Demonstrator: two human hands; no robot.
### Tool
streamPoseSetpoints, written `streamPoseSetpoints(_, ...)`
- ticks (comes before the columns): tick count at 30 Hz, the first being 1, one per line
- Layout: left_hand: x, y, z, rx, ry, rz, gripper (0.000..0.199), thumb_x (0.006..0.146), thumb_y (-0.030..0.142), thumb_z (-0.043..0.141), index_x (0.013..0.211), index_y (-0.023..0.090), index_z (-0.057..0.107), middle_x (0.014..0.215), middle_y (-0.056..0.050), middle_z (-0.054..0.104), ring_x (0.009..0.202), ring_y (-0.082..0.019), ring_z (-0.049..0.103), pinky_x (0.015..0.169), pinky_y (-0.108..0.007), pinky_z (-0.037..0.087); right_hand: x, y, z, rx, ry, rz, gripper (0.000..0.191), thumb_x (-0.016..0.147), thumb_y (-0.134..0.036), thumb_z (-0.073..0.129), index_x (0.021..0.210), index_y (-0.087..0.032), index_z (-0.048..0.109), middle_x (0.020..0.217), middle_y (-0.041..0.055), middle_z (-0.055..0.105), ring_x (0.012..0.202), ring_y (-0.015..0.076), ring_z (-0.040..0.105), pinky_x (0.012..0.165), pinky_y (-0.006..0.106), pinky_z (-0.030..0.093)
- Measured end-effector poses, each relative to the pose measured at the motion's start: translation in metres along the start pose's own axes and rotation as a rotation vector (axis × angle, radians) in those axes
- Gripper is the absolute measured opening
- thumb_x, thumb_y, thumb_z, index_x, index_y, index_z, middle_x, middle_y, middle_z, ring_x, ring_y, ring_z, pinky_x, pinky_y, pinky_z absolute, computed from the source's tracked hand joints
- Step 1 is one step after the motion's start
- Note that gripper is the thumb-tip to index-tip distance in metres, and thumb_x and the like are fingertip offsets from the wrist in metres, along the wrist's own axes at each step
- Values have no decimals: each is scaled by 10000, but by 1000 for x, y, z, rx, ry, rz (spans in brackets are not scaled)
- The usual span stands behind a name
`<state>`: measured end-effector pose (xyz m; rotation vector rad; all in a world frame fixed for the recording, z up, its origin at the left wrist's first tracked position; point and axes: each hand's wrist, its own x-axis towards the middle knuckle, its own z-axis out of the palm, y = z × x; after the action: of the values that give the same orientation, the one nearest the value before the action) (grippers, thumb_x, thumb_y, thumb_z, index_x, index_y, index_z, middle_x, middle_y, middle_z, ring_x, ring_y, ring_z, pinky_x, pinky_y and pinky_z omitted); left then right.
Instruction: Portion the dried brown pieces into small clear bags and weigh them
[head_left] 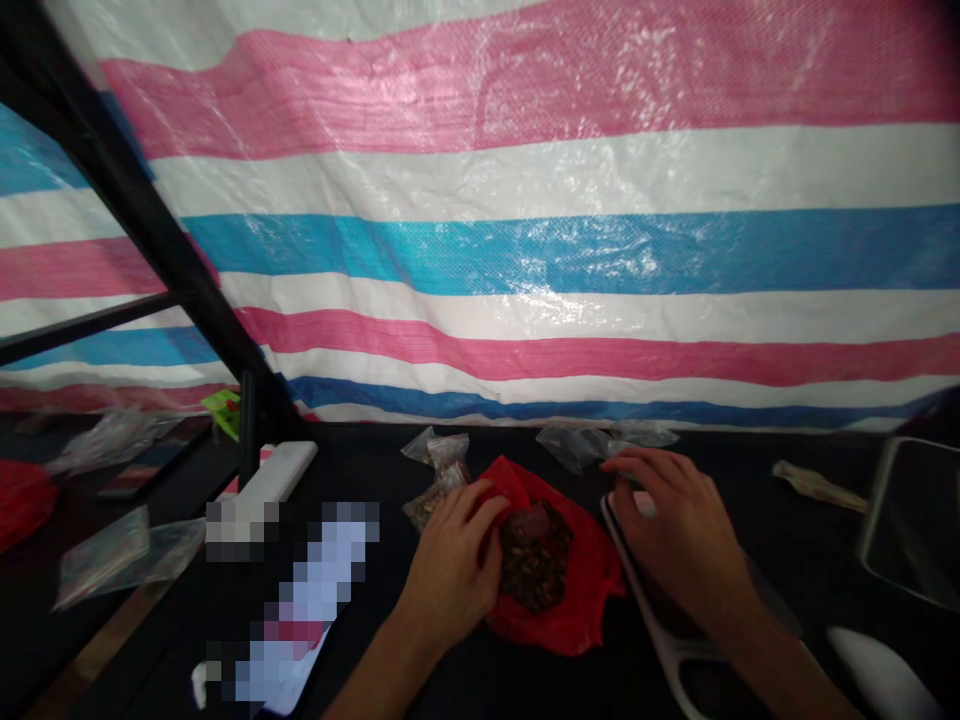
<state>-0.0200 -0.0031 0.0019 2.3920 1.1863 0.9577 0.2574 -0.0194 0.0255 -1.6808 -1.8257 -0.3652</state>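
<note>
A red plastic bag [589, 590] sits open on the black table, its rim spread around a heap of small brown pieces [534, 565], perhaps seeds or dried bits. My left hand [457, 555] is curled over the bag's left rim, fingers and thumb gripping it beside the brown pieces. To the right of the bag, my right hand [679, 525] hovers over a white-framed object [660, 640], fingers bent and thumb apart, with nothing visible in them. Small clear bags filled with brown bits [427, 505] lie just behind my left hand.
Clear plastic bags [574, 447] lie at the back. A lit, blurred-out screen [315, 610] and a white power strip [289, 475] are left. At right are a dark pale-edged device [915, 520] and a white rounded object [881, 670]. A black frame post [150, 210] slants before the striped sheet [562, 250].
</note>
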Motion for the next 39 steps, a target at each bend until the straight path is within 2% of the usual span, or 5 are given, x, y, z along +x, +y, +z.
streamPoseSetpoints(12, -2, 3, 2, -89, 459, -191, 391, 870, -41, 431, 1013, 233, 670, 1157, -69, 648, 1113, -244, 600, 958, -408, 509, 43, 76, 20, -15, -400, 143, 305, 842, -457, 697, 1047, -239, 754, 1109, 85, 779, 942, 288, 742, 798, 358, 523)
streamPoseSetpoints(20, -12, 13, -4, -5, 695, 94, 405, 870, -52, 507, 1137, 227, 628, 1117, -71, 609, 1046, -222, 578, 888, -356, 487, 47, 71, -4, 25, -198, 231, 168, 894, -343, 614, 886, -232, 739, 763, 46, 760, 612, 224, 696, 585, 327, 485)
streamPoseSetpoints(26, -16, 35, 4, -773, 148, 30, 149, 1070, 222, 472, 1102, 211, 616, 942, -45, 640, 826, -146, 610, 758, -268, 498, 9, 16, -24, 92, 287, -186, 97, 928, -279, 688, 1013, -232, 692, 1031, 82, 717, 928, 215, 703, 834, 333, 563)
streamPoseSetpoints(30, -8, 39, 4, -1199, -102, -277, 426, 1044, 512, 531, 1351, 218, 558, 1154, -100, 700, 927, -184, 682, 844, -311, 534, -17, -41, -27, 226, 137, -745, 279, 936, -48, 521, 1080, -207, 699, 991, 53, 755, 920, 172, 707, 829, 286, 576)
streamPoseSetpoints(39, 5, 37, -7, -1301, -142, -488, 478, 919, 407, 761, 1340, 208, 653, 1225, -102, 742, 1128, -246, 692, 1000, -355, 518, -28, -60, -20, 376, 66, -634, 319, 912, -68, 538, 1185, -166, 671, 1163, 98, 758, 1127, 196, 686, 994, 313, 547)
